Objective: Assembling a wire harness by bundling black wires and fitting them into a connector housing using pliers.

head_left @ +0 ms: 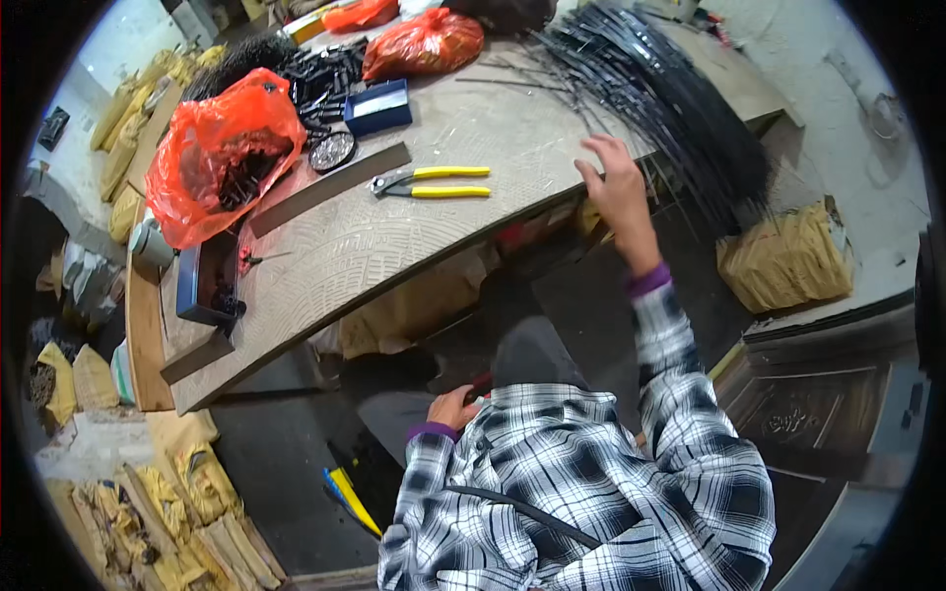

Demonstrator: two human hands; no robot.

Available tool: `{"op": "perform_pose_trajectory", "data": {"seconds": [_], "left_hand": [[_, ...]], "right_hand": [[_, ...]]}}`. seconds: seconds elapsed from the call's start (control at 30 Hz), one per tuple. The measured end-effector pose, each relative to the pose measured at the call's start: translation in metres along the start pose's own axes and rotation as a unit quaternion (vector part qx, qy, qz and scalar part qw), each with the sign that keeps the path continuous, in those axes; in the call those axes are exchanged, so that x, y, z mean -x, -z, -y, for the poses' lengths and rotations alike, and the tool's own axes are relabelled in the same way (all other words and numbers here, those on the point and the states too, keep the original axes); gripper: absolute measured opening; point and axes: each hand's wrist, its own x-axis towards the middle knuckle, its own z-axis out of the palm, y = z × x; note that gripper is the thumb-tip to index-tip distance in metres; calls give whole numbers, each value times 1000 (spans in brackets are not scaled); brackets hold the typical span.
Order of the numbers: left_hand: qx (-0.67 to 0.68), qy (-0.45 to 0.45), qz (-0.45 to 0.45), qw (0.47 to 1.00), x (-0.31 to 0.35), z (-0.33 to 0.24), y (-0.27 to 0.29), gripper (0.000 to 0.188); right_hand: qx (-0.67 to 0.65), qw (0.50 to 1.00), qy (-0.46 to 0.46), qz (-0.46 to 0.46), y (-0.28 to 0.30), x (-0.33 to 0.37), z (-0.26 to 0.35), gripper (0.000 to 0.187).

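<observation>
My right hand (619,189) is raised at the table's front edge, thumb and fingers apart, with nothing in it. Just beyond it lies a thick bundle of thin black strips (680,108), its near ends hanging past the edge. My left hand (452,407) rests low by my lap, fingers curled around something dark with a bit of red, mostly hidden. On the table (345,251), pincers with yellow handles (450,184) lie jaws to the left. A few loose black strips (512,82) stick out left of the bundle.
Left on the table are an open red plastic bag (202,187), a blue box (378,106), a round dish of small metal pieces (332,151), a flat bar (330,189) and a dark open box (205,286). Wrapped packages (788,258) stand on the floor at right.
</observation>
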Motion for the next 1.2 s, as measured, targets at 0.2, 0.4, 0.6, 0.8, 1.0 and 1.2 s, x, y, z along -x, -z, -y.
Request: {"op": "perform_pose_trajectory", "data": {"seconds": [0.2,0.4,0.6,0.8,1.0,1.2], "left_hand": [[284,13,-82,955,17,16,-5,51],[236,-72,-13,969,-3,13,-11,37],[235,-39,-82,968,-6,0,-5,31],[86,-234,-124,960,-15,-102,52,26],[229,-401,18,887,-109,-224,67,47],[345,-272,135,888,-179,-290,54,69]], "right_hand": [[-147,976,-6,160,85,-22,9,47],[98,957,-110,248,68,-87,-107,33],[351,912,-131,169,-37,-100,-161,38],[293,919,-168,204,-36,-120,-154,23],[159,930,-216,250,-29,-129,-137,35],[121,913,-231,313,-43,-116,-96,52]]}}
